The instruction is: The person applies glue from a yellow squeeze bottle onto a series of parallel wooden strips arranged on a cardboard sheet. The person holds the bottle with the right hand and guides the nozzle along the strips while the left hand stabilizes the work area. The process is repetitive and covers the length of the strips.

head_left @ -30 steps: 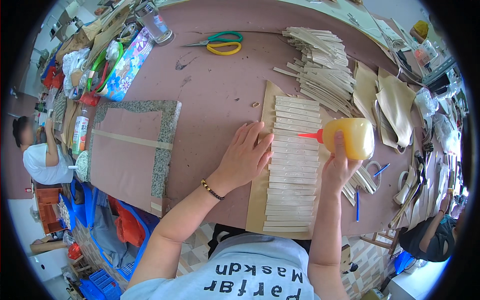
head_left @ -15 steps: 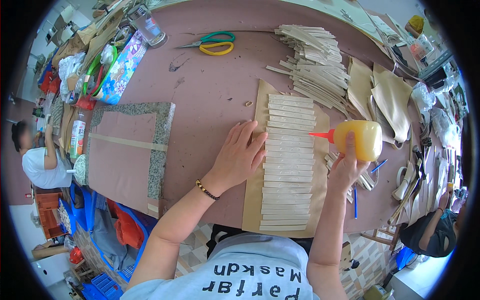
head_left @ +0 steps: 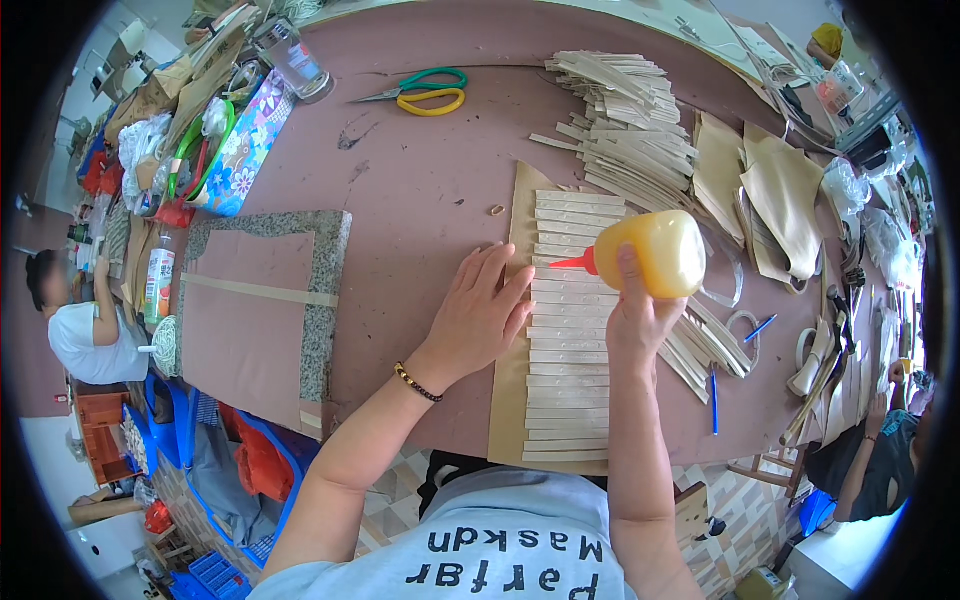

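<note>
My right hand point(head_left: 640, 312) is wrapped round a squeeze bottle point(head_left: 660, 252) of yellowish liquid, tilted so that its red nozzle points left. The nozzle's tip is over the left part of a column of pale flat strips point(head_left: 570, 345); whether it touches them I cannot tell. These strips lie side by side, crosswise, on a tan sheet point(head_left: 507, 400), and small glossy marks show on several. My left hand point(head_left: 475, 310) rests with fingers spread at the sheet's left edge, fingertips beside the strips, holding nothing. The bottle and right hand hide part of the strips.
A heap of loose strips point(head_left: 630, 120) lies beyond the sheet, with tan leather-like pieces point(head_left: 780, 200) to its right. Scissors point(head_left: 430, 92) lie at the far side. A stone slab point(head_left: 325, 290) is at left. Blue pens point(head_left: 714, 400) lie at right. Two other people sit at the sides.
My right hand has carried the bottle left across the strips, from their right ends toward their left ends. My left hand has stayed nearly still.
</note>
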### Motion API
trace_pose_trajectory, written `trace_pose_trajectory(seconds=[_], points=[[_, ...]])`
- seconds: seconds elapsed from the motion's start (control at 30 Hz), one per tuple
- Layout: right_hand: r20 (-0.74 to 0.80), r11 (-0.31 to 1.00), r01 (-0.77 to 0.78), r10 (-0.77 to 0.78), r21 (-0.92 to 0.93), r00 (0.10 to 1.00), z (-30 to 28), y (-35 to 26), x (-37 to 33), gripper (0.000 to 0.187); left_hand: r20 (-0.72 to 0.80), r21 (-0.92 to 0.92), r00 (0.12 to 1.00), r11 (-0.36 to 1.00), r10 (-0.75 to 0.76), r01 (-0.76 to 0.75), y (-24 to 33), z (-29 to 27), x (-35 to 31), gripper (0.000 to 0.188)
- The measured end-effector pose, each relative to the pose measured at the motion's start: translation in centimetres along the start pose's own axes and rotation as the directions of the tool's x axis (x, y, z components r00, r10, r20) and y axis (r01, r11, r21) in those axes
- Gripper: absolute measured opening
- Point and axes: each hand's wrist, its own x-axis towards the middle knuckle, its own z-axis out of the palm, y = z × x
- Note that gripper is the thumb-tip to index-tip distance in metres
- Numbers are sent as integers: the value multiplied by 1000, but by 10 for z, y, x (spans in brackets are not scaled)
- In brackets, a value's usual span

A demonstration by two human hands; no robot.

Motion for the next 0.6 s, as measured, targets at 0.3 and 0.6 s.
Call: trace_pose_trajectory(seconds=[0.3,0.6], points=[[-57,996,-5,10,90,998,-32,-7,7,31,-22,0,1000,1000,17,-17,-1,1,-1,41],[-159,983,27,2,181,987,-58,-22,21,28,-8,4,1000,1000,13,-13,0,-1,-1,41]])
